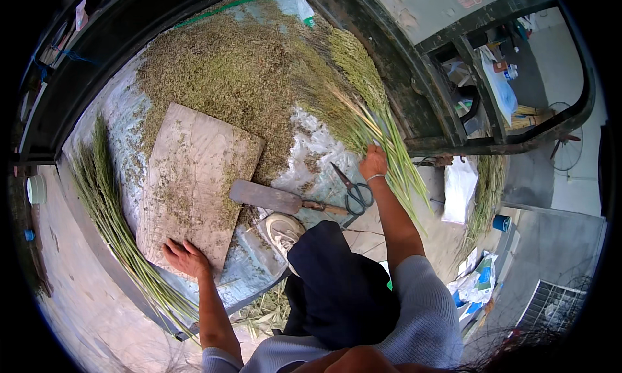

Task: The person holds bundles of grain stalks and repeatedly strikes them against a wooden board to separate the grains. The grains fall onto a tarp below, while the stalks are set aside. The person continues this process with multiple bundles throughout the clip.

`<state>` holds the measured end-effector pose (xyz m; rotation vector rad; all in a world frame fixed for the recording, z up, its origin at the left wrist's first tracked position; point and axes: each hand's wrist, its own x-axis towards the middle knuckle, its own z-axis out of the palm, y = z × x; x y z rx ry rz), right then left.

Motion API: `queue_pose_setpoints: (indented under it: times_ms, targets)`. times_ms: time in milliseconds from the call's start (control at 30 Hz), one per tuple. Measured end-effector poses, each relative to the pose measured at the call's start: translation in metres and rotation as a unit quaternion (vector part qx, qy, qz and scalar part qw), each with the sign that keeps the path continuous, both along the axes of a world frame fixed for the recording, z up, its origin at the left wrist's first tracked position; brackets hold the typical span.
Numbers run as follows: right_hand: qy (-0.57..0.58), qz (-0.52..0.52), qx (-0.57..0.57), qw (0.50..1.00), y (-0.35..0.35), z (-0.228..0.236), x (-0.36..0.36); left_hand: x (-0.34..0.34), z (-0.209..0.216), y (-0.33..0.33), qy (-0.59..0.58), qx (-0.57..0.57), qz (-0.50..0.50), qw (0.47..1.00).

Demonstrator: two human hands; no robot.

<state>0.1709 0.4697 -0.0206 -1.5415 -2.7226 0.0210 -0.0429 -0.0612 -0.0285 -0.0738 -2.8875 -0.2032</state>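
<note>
With our left hand (186,259) spread-fingered, our right hand (374,162), grip unclear, could be nicked by scissors (350,186) lying near.

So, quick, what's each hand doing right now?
Left hand: open, resting on the wooden board.
Right hand: at the green seed-headed stalks; whether it grips them can't be told.

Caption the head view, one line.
Left hand on a littered wooden board, right hand at green seed-headed stalks, scissors nearby.
</note>
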Motion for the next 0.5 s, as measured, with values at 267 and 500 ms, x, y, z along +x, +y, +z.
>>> queue_pose_setpoints:
  times_ms: [267,500]
  targets:
    - [-0.125,-0.04,-0.048,0.99,0.018,-0.014,0.017,0.0,-0.001,0.0,0.005,-0.019,-0.001,1.0]
    - [0.087,0.068,-0.055,0.992,0.019,0.014,0.029,0.001,0.002,-0.001,0.021,-0.013,-0.008,1.0]
